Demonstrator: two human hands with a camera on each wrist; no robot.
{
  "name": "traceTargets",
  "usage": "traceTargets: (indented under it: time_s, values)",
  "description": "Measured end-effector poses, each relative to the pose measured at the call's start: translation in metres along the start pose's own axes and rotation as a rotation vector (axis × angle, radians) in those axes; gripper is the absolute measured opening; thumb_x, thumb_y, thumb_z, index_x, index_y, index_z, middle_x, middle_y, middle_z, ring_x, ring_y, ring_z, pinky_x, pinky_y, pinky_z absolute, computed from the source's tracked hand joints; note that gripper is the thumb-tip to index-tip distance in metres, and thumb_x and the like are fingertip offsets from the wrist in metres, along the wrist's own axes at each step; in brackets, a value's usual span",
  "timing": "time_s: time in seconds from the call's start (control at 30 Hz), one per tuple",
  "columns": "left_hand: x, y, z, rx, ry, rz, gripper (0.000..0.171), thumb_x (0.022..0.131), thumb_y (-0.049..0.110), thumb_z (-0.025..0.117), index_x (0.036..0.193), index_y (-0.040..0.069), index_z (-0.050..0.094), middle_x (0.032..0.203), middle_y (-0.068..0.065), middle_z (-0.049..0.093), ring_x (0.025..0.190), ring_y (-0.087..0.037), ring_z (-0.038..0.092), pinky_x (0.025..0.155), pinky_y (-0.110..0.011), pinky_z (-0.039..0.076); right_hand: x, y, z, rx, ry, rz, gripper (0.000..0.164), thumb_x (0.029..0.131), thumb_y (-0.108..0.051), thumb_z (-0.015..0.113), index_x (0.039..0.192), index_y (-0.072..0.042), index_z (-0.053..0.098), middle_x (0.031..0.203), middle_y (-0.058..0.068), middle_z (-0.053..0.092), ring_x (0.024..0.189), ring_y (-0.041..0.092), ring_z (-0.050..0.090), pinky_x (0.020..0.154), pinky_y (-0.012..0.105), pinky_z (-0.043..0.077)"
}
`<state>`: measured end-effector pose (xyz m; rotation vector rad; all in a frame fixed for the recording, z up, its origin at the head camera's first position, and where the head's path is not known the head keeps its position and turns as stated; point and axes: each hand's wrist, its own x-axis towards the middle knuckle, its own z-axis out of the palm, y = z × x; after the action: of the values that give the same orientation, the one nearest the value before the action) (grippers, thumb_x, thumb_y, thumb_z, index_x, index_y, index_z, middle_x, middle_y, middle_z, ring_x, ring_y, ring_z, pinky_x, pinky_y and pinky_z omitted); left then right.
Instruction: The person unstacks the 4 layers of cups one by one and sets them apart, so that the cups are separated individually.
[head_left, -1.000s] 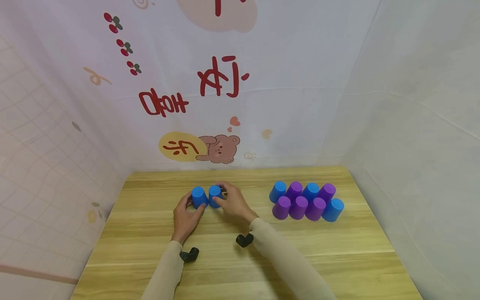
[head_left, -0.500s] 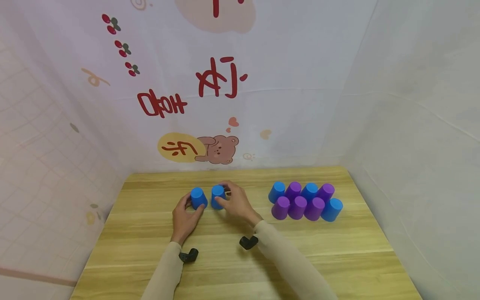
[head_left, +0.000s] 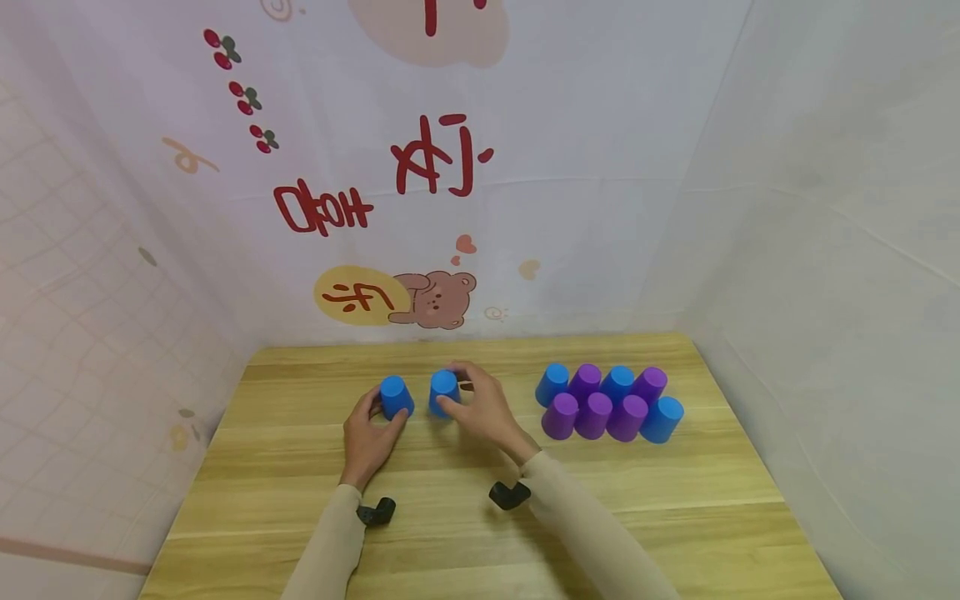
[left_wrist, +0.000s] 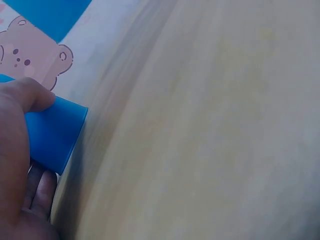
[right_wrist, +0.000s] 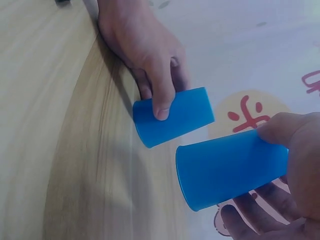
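Observation:
Upside down on the table, a blue cup (head_left: 396, 398) is held by my left hand (head_left: 369, 437), its thumb on the near side. The right wrist view shows that cup (right_wrist: 175, 117) with its rim down at the wood. Just to its right, my right hand (head_left: 483, 412) grips a second blue cup (head_left: 443, 393) between thumb and fingers, also mouth down. This second cup (right_wrist: 230, 167) appears raised a little off the table in both wrist views. A gap separates the two cups.
Several upside-down cups stand in two close rows on the right, among them a purple cup (head_left: 560, 417) and a blue cup (head_left: 662, 419). A printed cloth wall (head_left: 585, 250) rises behind the wooden table (head_left: 420, 533), with cloth on both sides too.
My right hand has moved right with its blue cup, widening the gap between the two cups. The left hand and its cup stay nearly in place.

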<state>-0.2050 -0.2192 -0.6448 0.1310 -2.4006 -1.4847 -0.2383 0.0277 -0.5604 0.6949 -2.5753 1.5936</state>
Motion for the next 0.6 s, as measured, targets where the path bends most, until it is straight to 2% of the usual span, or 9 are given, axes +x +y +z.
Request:
traceTargets:
  time_s: [0.27,0.6]
  values:
    - [0.0,-0.001,-0.001,-0.008,-0.01,-0.006,0.071,0.097,0.012,0.089,0.16,0.0,0.058,0.154,-0.026,0.068,0.139,-0.044,0.072,0.122,-0.061,0.057,-0.017,-0.005,-0.013,0.065,0.038,-0.008,0.05,0.1,-0.015,0.085,0.145,-0.003,0.066,0.142,0.017,0.075,0.134,0.039,0.073,0.114,0.064,0.063]
    - [0.0,-0.001,-0.001,0.006,0.007,0.007,0.07,0.096,0.012,0.09,0.158,0.0,0.06,0.151,-0.025,0.071,0.135,-0.043,0.074,0.119,-0.06,0.059,-0.042,-0.001,-0.032,0.072,0.084,-0.017,0.049,0.096,-0.013,0.089,0.141,-0.01,0.07,0.14,0.012,0.076,0.132,0.035,0.074,0.112,0.062,0.064]
